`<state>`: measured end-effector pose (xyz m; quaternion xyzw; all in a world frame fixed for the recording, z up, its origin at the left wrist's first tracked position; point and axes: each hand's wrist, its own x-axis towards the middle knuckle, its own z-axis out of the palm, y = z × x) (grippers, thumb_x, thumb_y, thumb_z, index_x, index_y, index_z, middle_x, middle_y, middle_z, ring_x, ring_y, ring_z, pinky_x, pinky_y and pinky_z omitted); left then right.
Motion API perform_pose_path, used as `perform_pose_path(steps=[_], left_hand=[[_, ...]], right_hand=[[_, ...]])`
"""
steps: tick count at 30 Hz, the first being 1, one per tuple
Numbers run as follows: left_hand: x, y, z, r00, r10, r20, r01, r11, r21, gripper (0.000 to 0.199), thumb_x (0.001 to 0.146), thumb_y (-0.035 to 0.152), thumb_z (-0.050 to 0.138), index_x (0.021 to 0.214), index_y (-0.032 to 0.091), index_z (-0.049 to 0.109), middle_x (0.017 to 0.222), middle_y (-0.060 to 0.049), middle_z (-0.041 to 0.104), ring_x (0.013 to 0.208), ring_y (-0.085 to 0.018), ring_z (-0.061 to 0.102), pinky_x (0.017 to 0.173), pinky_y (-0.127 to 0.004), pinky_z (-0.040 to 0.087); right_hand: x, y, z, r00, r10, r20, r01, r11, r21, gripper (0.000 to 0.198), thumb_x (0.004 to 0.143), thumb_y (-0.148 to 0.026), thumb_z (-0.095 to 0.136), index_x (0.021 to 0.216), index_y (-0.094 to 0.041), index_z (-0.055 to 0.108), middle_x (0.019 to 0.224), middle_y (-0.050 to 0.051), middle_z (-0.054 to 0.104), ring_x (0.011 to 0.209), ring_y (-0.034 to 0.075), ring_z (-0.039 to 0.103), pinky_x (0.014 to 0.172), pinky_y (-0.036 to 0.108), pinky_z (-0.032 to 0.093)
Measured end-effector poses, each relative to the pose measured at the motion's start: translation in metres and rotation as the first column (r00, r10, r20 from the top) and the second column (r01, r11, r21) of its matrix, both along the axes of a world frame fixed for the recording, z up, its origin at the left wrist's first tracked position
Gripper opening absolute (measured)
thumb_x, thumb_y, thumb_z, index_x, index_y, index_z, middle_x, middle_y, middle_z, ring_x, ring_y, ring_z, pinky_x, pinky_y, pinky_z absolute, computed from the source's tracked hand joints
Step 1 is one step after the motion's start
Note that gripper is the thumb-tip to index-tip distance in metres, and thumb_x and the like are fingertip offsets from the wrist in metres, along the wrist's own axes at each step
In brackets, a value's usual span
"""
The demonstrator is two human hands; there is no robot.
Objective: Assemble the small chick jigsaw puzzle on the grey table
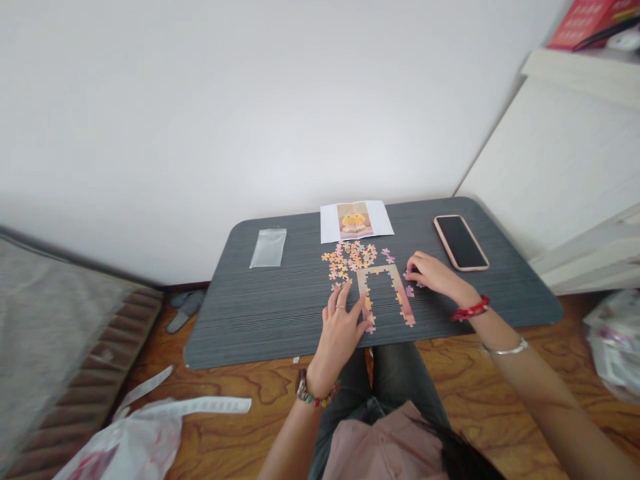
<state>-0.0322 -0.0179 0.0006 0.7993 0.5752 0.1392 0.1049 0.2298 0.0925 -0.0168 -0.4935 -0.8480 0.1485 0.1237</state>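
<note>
Dark table (270, 313) set against white wall (250, 100); puzzle frame (379, 270) laid out on it, three sides joined, near side missing. Frame's left strip touched by left hand (337, 333), fingers loosely spread, nothing seen gripped. Right hand (433, 272) curled beside right strip, at few stray pieces (410, 291); whether one is pinched cannot be told. Strips could be skewed or parted by left-hand pressure; stray pieces could be scattered by right-hand sweep.

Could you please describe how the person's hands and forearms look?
The left hand wears a thin silvery ring and multicoloured beaded wrist bracelet; the right hand, a red wrist bracelet and, higher up, a silvery bangle. Both visible forearms are sleeveless.
</note>
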Motion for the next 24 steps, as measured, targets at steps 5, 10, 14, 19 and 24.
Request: perform_pose_path(steps=[5, 10, 14, 19, 24], left_hand=[[-0.006, -0.002, 0.0, 1.0, 0.02, 0.022, -0.02, 1.0, -0.007, 0.045, 0.079, 0.032, 0.059, 0.123, 0.03, 0.049, 0.14, -0.01, 0.028, 0.127, -0.03, 0.027, 0.094, -0.049, 0.039], [-0.009, -0.003, -0.002, 0.998, 0.017, 0.062, -0.018, 1.0, 0.014, 0.041, 0.078, 0.029, 0.061, 0.118, 0.028, 0.053, 0.14, -0.01, 0.029, 0.127, -0.029, 0.028, 0.096, -0.049, 0.038], [-0.01, -0.004, -0.002, 0.994, -0.003, 0.112, -0.003, 0.999, 0.055, 0.038, 0.076, 0.023, 0.063, 0.113, 0.027, 0.057, 0.14, -0.009, 0.03, 0.127, -0.029, 0.028, 0.098, -0.049, 0.036], [-0.012, -0.01, -0.006, 0.986, -0.037, 0.163, 0.026, 0.997, 0.068, 0.026, 0.076, 0.016, 0.062, 0.099, 0.025, 0.065, 0.138, -0.007, 0.034, 0.127, -0.028, 0.028, 0.101, -0.048, 0.034], [-0.01, -0.015, -0.011, 0.983, -0.04, 0.178, 0.031, 0.998, 0.051, 0.022, 0.078, 0.016, 0.059, 0.094, 0.027, 0.068, 0.137, -0.004, 0.037, 0.127, -0.028, 0.027, 0.1, -0.05, 0.035]], right_hand=[[0.002, -0.005, 0.0, 0.981, -0.139, -0.139, 0.12, 0.983, -0.136, 0.014, 0.077, -0.028, 0.058, 0.067, -0.018, 0.055, 0.063, 0.0, 0.058, 0.056, 0.013, 0.055, 0.058, 0.024, 0.04], [0.001, -0.014, 0.009, 0.911, -0.238, -0.338, 0.151, 0.953, -0.264, 0.022, 0.076, -0.04, 0.057, 0.077, -0.019, 0.059, 0.065, 0.001, 0.062, 0.056, 0.014, 0.057, 0.054, 0.025, 0.043], [-0.014, -0.038, 0.026, 0.884, -0.235, -0.405, 0.132, 0.955, -0.266, 0.025, 0.077, -0.043, 0.055, 0.077, -0.019, 0.063, 0.073, 0.003, 0.066, 0.064, 0.016, 0.059, 0.059, 0.027, 0.045], [-0.058, -0.088, 0.032, 0.909, -0.105, -0.403, -0.039, 0.942, -0.334, 0.015, 0.079, -0.031, 0.055, 0.076, -0.02, 0.063, 0.069, 0.001, 0.066, 0.061, 0.014, 0.058, 0.059, 0.025, 0.044], [-0.087, -0.112, 0.016, 0.92, -0.058, -0.387, -0.068, 0.95, -0.304, 0.008, 0.08, -0.018, 0.054, 0.076, -0.019, 0.062, 0.072, 0.001, 0.066, 0.063, 0.013, 0.058, 0.06, 0.024, 0.043]])
